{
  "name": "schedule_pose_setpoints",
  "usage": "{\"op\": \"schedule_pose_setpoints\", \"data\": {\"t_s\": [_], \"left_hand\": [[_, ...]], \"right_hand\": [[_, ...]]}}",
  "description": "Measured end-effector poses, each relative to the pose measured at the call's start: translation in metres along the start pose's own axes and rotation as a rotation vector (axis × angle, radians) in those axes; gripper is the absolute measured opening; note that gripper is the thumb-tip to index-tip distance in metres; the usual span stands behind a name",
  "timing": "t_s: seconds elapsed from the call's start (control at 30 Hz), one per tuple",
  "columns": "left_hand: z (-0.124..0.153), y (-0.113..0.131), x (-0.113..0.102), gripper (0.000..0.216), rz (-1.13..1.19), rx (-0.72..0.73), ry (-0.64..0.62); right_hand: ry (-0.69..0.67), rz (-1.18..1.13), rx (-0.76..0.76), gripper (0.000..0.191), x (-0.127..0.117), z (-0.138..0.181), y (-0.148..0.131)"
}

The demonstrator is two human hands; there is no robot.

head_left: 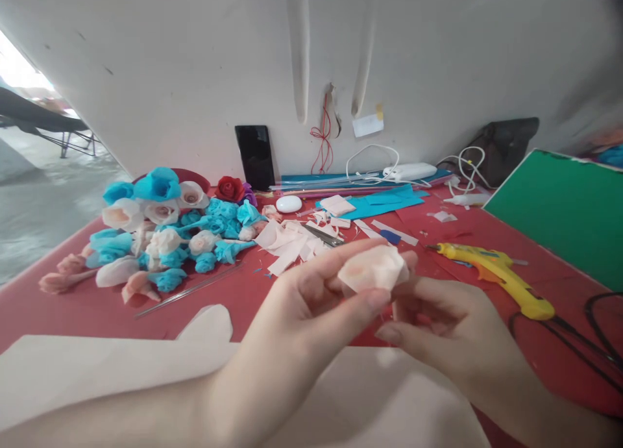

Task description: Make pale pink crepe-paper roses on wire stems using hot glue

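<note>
My left hand (311,305) pinches a pale pink paper flower (372,269) between thumb and forefinger, holding it above the red table (233,298). My right hand (442,321) is curled against the flower's right side and underside, its fingers closed around the base. Both hands meet in the middle of the view, just over the table's front part. What lies under the flower is hidden by my fingers.
A heap of blue, white and pink paper flowers (165,234) lies at the left. Paper scraps and scissors (324,235) sit behind my hands. A yellow glue gun (501,276) lies at the right, beside a green board (559,208). Pale sheets (97,363) cover the near edge.
</note>
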State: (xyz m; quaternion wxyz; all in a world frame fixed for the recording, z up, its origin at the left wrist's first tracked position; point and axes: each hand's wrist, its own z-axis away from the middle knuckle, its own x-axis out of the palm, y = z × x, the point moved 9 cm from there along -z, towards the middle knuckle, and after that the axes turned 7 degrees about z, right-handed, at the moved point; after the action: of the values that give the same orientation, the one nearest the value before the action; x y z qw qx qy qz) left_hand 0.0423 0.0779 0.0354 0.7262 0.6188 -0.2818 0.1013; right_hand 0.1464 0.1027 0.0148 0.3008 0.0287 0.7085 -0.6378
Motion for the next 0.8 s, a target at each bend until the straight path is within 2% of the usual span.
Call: {"op": "schedule_pose_setpoints", "data": {"t_s": [0.07, 0.17, 0.23, 0.37, 0.43, 0.5, 0.63, 0.7, 0.8], "left_hand": [[-0.001, 0.007, -0.007, 0.006, -0.039, 0.053, 0.032], [-0.002, 0.012, -0.015, 0.014, -0.087, 0.070, 0.090], [-0.004, 0.010, -0.012, 0.012, -0.053, 0.057, 0.053], [-0.005, 0.000, -0.010, 0.011, 0.010, -0.005, 0.056], [-0.005, -0.004, -0.009, 0.009, 0.023, -0.016, 0.058], [-0.005, -0.005, -0.004, 0.004, 0.070, -0.010, -0.002], [-0.008, 0.005, 0.006, 0.016, 0.194, 0.069, -0.140], [-0.011, 0.012, 0.004, 0.023, 0.218, 0.122, -0.136], [-0.017, 0.015, -0.005, 0.034, 0.149, 0.143, -0.089]], "right_hand": [[0.017, -0.058, 0.052, 0.031, -0.001, 0.000, 0.000], [-0.003, -0.110, 0.138, 0.030, 0.001, 0.002, 0.003], [-0.012, -0.114, 0.165, 0.026, 0.002, 0.002, 0.005], [-0.048, -0.149, 0.096, 0.043, 0.005, 0.000, 0.005], [-0.072, -0.160, 0.083, 0.041, 0.006, -0.001, 0.005], [-0.070, -0.153, 0.090, 0.037, 0.005, -0.002, 0.004], [-0.024, -0.184, 0.073, 0.031, -0.004, -0.005, 0.003], [-0.023, -0.242, 0.095, 0.032, -0.008, -0.006, 0.007], [-0.106, -0.326, 0.126, 0.036, -0.007, -0.007, 0.011]]}}
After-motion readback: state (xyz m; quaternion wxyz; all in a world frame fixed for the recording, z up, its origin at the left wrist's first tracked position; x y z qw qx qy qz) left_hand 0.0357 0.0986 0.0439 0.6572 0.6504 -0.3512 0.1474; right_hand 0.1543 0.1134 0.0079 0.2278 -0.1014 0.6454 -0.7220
